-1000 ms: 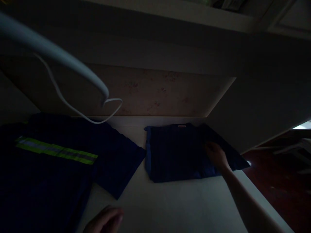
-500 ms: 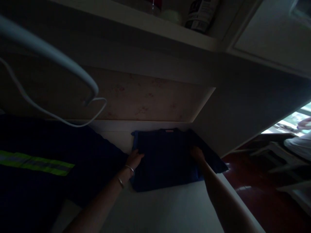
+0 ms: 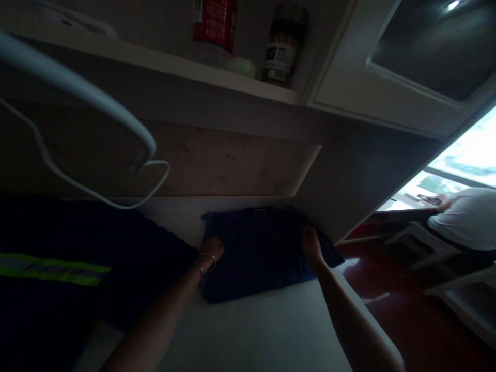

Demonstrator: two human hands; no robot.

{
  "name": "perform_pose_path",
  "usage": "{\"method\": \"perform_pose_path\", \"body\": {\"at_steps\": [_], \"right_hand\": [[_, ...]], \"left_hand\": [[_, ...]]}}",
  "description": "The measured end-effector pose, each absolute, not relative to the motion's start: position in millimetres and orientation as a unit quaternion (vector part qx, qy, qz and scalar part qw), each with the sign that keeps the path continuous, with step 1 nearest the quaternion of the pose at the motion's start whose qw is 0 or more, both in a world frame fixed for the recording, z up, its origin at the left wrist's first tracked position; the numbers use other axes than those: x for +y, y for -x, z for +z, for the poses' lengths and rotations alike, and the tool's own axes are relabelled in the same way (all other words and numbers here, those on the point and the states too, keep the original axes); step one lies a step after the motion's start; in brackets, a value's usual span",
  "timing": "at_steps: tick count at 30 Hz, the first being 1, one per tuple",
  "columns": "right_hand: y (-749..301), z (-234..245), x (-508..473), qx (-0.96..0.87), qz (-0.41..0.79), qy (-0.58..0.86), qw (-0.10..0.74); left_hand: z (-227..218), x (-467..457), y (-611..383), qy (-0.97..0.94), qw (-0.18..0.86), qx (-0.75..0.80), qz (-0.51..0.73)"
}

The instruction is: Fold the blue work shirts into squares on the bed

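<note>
A partly folded dark blue shirt [image 3: 256, 253] lies flat on the white table, its far edge close to the wall. My left hand [image 3: 212, 248], with two bangles at the wrist, is closed on the shirt's left side. At its right side my right hand [image 3: 310, 243] is also closed, pinching the cloth near the part that sticks out to the right. The fingertips of both hands are dim and partly hidden. Left of the shirt a larger dark blue garment [image 3: 147, 258] with a yellow-green reflective band [image 3: 54, 268] is spread out.
Above the white table [image 3: 256, 330] runs a shelf [image 3: 163, 62] with a red-labelled bottle [image 3: 215, 26] and a dark-lidded jar [image 3: 281, 51]. A white curved tube [image 3: 89, 93] with a cord hangs at upper left. A person in a light top [image 3: 465, 217] sits by the window at right.
My view has tilted up and to the right, showing more of the shelf, window and seated person. Both hands have closed more firmly on the shirt, and its cloth looks slightly more rumpled.
</note>
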State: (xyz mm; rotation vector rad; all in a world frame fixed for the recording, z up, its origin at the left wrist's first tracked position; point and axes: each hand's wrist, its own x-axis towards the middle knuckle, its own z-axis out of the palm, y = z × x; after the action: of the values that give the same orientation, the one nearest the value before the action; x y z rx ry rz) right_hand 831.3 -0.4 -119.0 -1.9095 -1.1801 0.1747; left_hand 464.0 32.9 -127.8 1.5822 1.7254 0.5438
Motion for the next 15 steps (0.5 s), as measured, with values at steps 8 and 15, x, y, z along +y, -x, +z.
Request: {"method": "perform_pose_path", "body": {"at_steps": [8, 15], "right_hand": [[-830.7, -105.4, -72.7, -0.431, 0.161, 0.706, 0.538], [-843.7, -130.3, -212.1, -0.268, 0.186, 0.755, 0.568]], "left_hand": [[-86.5, -26.5, -465.8, -0.726, 0.298, 0.560, 0.265], [-83.1, -166.1, -457.9, -0.879, 0.367, 0.248, 0.176]]}}
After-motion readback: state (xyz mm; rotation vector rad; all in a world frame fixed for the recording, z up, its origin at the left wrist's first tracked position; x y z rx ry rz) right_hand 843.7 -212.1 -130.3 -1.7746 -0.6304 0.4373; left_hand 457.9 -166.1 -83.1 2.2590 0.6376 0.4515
